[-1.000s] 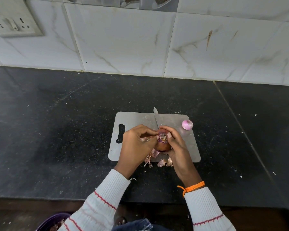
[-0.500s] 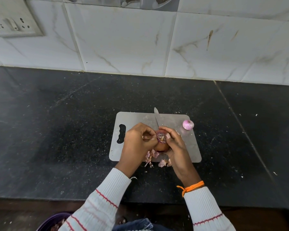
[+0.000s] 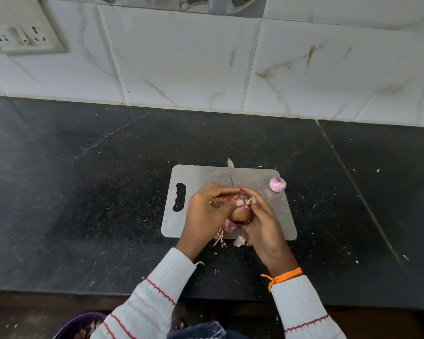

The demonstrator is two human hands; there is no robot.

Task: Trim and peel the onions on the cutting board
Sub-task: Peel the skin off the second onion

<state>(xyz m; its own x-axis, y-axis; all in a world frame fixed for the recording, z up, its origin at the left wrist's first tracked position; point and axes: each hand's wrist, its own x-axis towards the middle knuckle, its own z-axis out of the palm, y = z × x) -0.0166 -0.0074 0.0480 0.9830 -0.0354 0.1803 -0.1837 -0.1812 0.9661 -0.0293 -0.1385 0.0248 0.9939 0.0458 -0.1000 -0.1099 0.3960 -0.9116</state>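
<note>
Peeling is the step in hand, and the change over the last second is small but telling: the left hand (image 3: 209, 211) has drawn a strip of dry skin (image 3: 220, 200) away from the top of the onion (image 3: 241, 214), so a papery flap now stretches leftward where a second ago the fingers only pinched at the crown. The onion sits held between both hands just above the near edge of the cutting board (image 3: 201, 174). The right hand (image 3: 262, 221) cups it with curled fingers and has barely shifted, and the same hand seems to hold the knife (image 3: 231, 173), whose blade points away over the far side of the board; the handle is hidden, so how it is gripped cannot be told. The left hand's fingers are curled and pinching the loosened skin. Brown outer skin still covers the side of the onion facing the camera, so this one is judged only partly peeled. A peeled onion (image 3: 277, 184) rests at the board's far right corner, well apart from the hands, unmoved. Scraps of peel (image 3: 240, 241) lie at the board's near edge and spill onto the dark counter (image 3: 83, 192). The next pull probably needs a steady hold so the flap comes off whole rather than tearing short.
</note>
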